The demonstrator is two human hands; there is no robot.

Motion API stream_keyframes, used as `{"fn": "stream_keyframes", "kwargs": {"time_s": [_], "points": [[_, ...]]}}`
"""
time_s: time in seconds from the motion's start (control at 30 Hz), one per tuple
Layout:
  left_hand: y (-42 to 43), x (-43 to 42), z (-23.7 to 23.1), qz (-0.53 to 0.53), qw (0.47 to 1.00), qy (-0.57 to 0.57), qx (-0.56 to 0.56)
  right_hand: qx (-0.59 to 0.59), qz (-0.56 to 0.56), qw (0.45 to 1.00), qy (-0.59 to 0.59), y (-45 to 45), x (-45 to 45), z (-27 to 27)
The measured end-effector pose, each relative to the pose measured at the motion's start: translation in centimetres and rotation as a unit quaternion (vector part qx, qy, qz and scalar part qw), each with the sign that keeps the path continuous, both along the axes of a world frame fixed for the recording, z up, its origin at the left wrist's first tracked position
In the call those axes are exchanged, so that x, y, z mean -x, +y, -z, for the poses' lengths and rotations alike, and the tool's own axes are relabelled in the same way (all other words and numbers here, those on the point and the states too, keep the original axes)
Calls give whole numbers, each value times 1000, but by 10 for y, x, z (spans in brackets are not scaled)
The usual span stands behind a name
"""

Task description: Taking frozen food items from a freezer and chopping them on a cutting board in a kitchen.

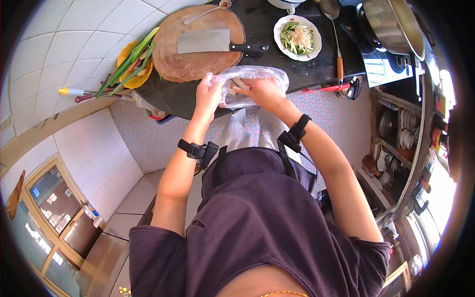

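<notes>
A clear plastic bag [256,70] hangs at the counter's front edge, its mouth spread wide. My left hand [208,94] grips the bag's left rim. Reaching inside the opening, my right hand [265,91] has its fingers partly hidden by the bag; whether they hold anything cannot be told. Pale and orange-brown pieces of food [239,88] show within the bag beside those fingers. Just beyond the bag, a cleaver [204,41] with a black handle lies on a round wooden chopping board [167,63].
Right of the board stands a white plate [279,41] of shredded greens with a chopped pale topping. A yellow basket [128,48] holds green onions [135,59] on the left. A long-handled ladle [336,35] lies near a large metal pot [389,26]. A spoon [207,13] rests on the board.
</notes>
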State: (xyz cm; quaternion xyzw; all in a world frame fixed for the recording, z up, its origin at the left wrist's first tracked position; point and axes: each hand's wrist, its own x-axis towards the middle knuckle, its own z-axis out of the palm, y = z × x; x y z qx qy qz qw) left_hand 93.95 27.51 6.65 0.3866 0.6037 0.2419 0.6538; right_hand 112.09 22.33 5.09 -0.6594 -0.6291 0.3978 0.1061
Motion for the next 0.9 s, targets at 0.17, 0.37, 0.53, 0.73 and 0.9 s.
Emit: {"fn": "stream_keyframes", "kwargs": {"time_s": [0.17, 0.37, 0.53, 0.73, 0.9], "points": [[-5, 2, 2, -54, 996, -63, 39, -194, -93, 968, 129, -21, 1, 64], [-4, 15, -1, -22, 1000, 13, 10, -49, 63, 994, 80, -7, 1, 44], [-5, 22, -4, 26, 987, 97, -126, 20, -118, 989, -91, 12, 1, 46], [-6, 20, -16, -18, 997, 44, -53, 59, -121, 989, -69, 8, -3, 65], [-5, 16, -22, -18, 998, 30, -46, 17, -96, 995, -28, 3, 1, 48]]}}
